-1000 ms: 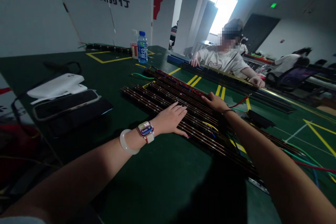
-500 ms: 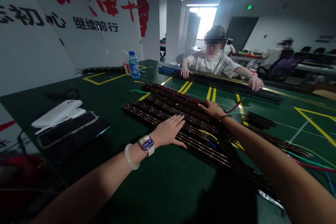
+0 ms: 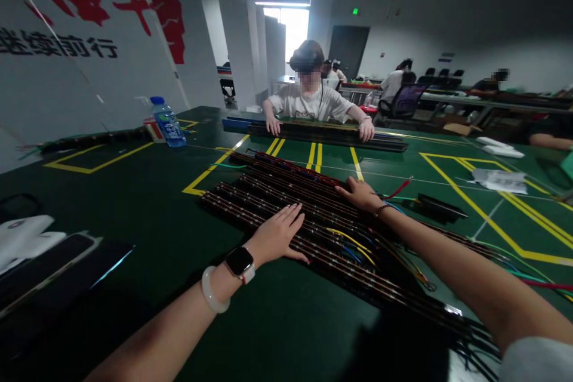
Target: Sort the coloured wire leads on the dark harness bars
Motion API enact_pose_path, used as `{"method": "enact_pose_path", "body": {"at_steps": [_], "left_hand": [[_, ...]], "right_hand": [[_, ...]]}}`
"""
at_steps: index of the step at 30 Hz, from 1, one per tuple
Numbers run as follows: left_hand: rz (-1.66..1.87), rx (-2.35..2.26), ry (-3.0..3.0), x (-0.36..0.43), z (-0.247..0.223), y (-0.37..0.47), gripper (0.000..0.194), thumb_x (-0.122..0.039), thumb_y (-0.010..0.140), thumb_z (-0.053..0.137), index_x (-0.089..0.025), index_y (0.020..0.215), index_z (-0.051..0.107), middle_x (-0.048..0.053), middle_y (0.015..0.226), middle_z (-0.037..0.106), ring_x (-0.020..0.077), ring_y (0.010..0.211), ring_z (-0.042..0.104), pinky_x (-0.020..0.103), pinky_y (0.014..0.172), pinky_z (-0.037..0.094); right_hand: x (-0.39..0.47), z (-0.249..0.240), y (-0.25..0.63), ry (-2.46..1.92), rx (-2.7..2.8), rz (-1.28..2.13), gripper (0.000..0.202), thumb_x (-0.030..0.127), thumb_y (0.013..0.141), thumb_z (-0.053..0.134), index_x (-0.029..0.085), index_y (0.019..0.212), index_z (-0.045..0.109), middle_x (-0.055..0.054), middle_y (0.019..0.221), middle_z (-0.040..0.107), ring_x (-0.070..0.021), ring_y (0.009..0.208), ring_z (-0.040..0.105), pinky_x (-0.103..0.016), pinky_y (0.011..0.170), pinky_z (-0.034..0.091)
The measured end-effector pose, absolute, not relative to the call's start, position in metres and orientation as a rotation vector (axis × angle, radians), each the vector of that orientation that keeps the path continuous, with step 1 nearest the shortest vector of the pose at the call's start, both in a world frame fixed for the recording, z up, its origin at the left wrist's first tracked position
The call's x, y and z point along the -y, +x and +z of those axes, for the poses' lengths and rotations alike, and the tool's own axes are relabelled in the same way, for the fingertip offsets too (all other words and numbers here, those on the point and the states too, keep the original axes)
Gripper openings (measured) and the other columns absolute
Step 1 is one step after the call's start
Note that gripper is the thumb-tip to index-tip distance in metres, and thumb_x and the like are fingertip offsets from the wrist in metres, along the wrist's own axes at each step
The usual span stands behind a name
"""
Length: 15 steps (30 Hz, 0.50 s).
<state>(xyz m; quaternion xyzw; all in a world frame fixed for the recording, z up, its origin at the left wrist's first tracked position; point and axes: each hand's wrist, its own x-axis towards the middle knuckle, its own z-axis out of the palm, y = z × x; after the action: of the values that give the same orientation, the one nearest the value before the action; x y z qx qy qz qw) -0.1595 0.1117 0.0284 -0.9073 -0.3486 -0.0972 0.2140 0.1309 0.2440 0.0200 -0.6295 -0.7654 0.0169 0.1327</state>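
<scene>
Several long dark strips (image 3: 250, 208) with copper-coloured lines lie side by side on the green table (image 3: 277, 316). My left hand (image 3: 277, 233) rests flat on the near strips, fingers stretched and thumb spread. My right hand (image 3: 359, 194) lies on the far side of the same group, fingers apart and partly bent over the strips. Yellow and blue wires (image 3: 353, 246) lie between my hands. A red wire (image 3: 398, 189) sticks up beyond my right wrist, and a short black piece (image 3: 441, 209) lies to its right.
Across the table a person (image 3: 313, 101) has both hands on long dark bars (image 3: 331, 136). A blue-capped bottle (image 3: 168, 122) stands at the back left. Phone-like dark devices (image 3: 58, 274) lie at the left. Yellow tape (image 3: 474, 209) marks the table at right.
The view has turned to the right, so the bottle and devices sit further left. Both my hands remain on the strips, with the strips under them shifted slightly in view.
</scene>
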Motion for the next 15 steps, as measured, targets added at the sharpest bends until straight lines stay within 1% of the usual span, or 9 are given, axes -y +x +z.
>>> {"method": "enact_pose_path", "body": {"at_steps": [3,8,13,15], "left_hand": [[-0.277,0.886,-2.562,-0.112,0.025,-0.141,0.105,-0.084,0.065,0.036,-0.005,0.133,0.044,0.020,0.143,0.030,0.0272,0.136,0.026,0.038,0.112,0.029],[-0.302,0.713,-2.627,-0.116,0.017,-0.104,0.107,-0.085,0.064,0.030,-0.004,0.132,0.045,0.021,0.143,0.030,0.0275,0.136,0.026,0.036,0.114,0.024],[-0.335,0.521,-2.712,-0.120,0.007,-0.049,0.108,-0.086,0.064,0.027,-0.003,0.131,0.045,0.023,0.142,0.032,0.0291,0.135,0.029,0.035,0.115,0.019],[-0.344,0.440,-2.744,-0.121,0.002,-0.024,0.108,-0.086,0.064,0.028,-0.002,0.130,0.045,0.024,0.141,0.032,0.0297,0.135,0.028,0.036,0.116,0.017]], "right_hand": [[-0.226,0.013,0.158,-1.890,2.171,0.013,0.061,0.069,0.087,0.028,0.013,0.103,0.050,-0.011,0.100,0.056,-0.0199,0.094,0.052,-0.028,0.082,0.040],[-0.191,-0.004,0.211,-1.991,2.058,0.007,0.058,0.066,0.088,0.031,0.013,0.101,0.051,-0.011,0.099,0.057,-0.0205,0.095,0.052,-0.028,0.083,0.039],[-0.148,-0.021,0.274,-2.097,1.900,0.029,0.056,0.065,0.088,0.031,0.014,0.098,0.050,-0.010,0.097,0.057,-0.0204,0.093,0.053,-0.029,0.083,0.039],[-0.129,-0.028,0.301,-2.138,1.827,0.043,0.056,0.066,0.088,0.031,0.014,0.096,0.049,-0.009,0.095,0.057,-0.0202,0.092,0.053,-0.030,0.083,0.040]]}}
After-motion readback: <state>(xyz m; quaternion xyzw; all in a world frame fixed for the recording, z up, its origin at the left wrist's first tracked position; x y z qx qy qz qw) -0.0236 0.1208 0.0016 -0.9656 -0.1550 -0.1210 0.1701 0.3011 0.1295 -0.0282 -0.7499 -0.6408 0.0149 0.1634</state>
